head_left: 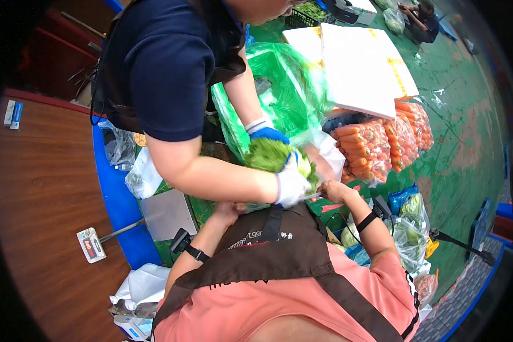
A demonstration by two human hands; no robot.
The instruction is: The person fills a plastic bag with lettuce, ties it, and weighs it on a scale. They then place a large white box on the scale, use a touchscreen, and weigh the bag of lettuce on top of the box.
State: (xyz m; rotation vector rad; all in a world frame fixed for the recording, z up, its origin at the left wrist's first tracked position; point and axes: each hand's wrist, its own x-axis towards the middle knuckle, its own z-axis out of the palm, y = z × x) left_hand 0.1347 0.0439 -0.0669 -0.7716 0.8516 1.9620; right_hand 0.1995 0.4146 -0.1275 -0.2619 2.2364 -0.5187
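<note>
A co-worker's two gloved hands (292, 183) hold a leafy green lettuce (266, 155) in front of my apron. My right hand (333, 191) pinches the edge of a clear plastic bag (326, 154) just right of the lettuce. Below the co-worker's forearm, my left hand (229, 211) has its fingers curled; the forearm partly covers it, and what it grips is hidden. Blur softens the lettuce and the nearer white glove.
Behind the lettuce stands a container lined with a green plastic bag (233, 117). White foam boards (359, 62) lie beside bagged carrots (362, 149). A scale (168, 214) stands at left, and bagged vegetables (409, 236) lie at right. Another person (423, 24) crouches far back.
</note>
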